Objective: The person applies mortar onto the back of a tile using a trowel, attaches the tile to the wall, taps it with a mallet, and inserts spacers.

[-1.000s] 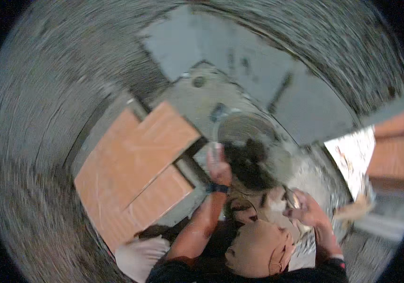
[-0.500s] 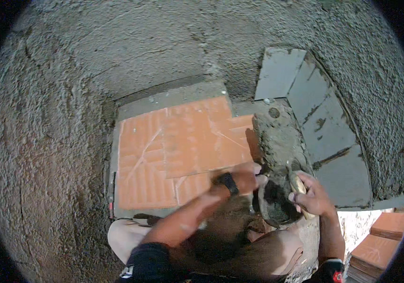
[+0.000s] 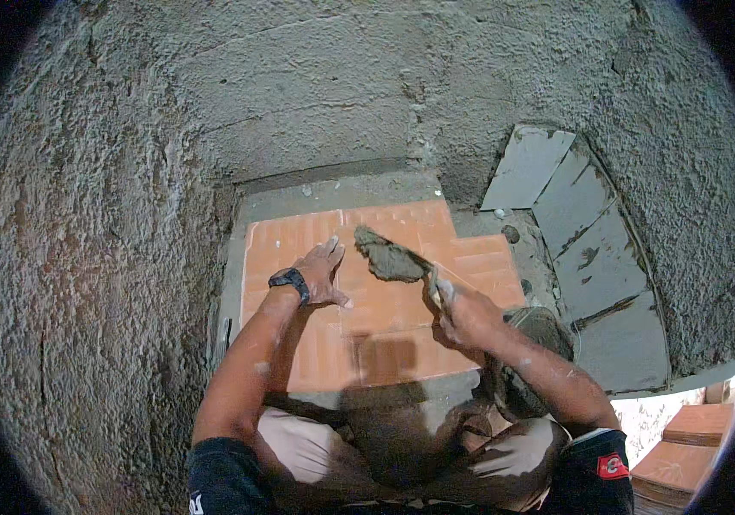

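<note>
Wristband (image 3: 292,283): black, left of centre. Sleeves (image 3: 226,476): dark, short; white marking (image 3: 196,504), lower left; red patch (image 3: 614,467), lower right. Trousers (image 3: 316,451): pale beige, lower middle.

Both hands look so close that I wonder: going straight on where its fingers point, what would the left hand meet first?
Probably the mortar near the tip of the trowel held by the right hand; depth is unclear, so the left hand might pass beneath it over the orange tiles.

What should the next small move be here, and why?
Probably turn the right hand to tip the mortar onto the orange tiles: the trowel it grips is loaded and over them, and the left hand is spread on them, apart from the blade.
</note>
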`<state>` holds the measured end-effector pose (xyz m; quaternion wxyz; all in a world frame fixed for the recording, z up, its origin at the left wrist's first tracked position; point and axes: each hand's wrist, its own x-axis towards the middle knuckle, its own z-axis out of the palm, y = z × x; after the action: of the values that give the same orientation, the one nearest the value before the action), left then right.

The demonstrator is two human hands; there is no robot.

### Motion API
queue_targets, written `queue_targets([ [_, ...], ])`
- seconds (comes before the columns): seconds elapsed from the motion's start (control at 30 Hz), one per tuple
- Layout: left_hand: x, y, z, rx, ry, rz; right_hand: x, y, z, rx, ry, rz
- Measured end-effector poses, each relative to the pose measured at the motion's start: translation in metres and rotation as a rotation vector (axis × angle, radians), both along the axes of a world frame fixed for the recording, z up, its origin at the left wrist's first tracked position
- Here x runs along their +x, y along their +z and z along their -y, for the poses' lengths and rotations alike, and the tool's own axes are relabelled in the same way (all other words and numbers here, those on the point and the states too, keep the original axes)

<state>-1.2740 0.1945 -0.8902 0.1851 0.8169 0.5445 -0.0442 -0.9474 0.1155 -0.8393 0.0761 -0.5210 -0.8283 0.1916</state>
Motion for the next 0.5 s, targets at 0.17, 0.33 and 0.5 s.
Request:
queue_targets([
  [0.17, -0.004, 0.005, -0.002, -0.001, -0.044, -0.008, -0.013, 0.000, 0.005, -0.051, 0.012, 0.124],
  [0.33, -0.001, 0.015, 0.001, -0.045, 0.001, -0.057, -0.007, 0.003, 0.008, -0.023, -0.002, 0.138],
  [0.5, -0.001, 0.016, 0.002, -0.046, 0.019, -0.038, 0.008, 0.016, 0.017, -0.001, 0.073, 0.018],
])
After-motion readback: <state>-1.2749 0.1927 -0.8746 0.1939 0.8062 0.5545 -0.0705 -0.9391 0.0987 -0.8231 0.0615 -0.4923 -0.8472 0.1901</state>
